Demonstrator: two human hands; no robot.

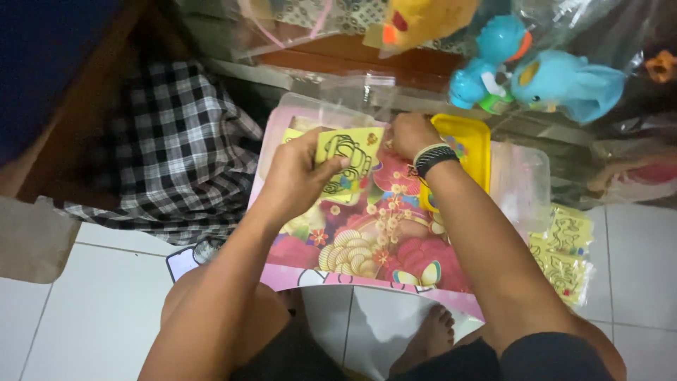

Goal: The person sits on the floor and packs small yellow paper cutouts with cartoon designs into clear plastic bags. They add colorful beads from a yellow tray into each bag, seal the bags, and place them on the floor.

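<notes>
we saw the left hand (300,176) gripping a yellow card (350,159) over the flowered sheet (367,247) — the right hand (411,134) closed at the yellow tray (469,141), its grip unclear.

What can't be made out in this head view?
- Right hand: fingers curl away, so what it holds, if anything, is hidden.
- Yellow card in the left hand: lower part covered by the thumb.
- Yellow tray: contents blocked by the right wrist.
- Blue toys: blurred behind glary plastic wrap.
- Yellow sheets: partly behind the right forearm.
</notes>
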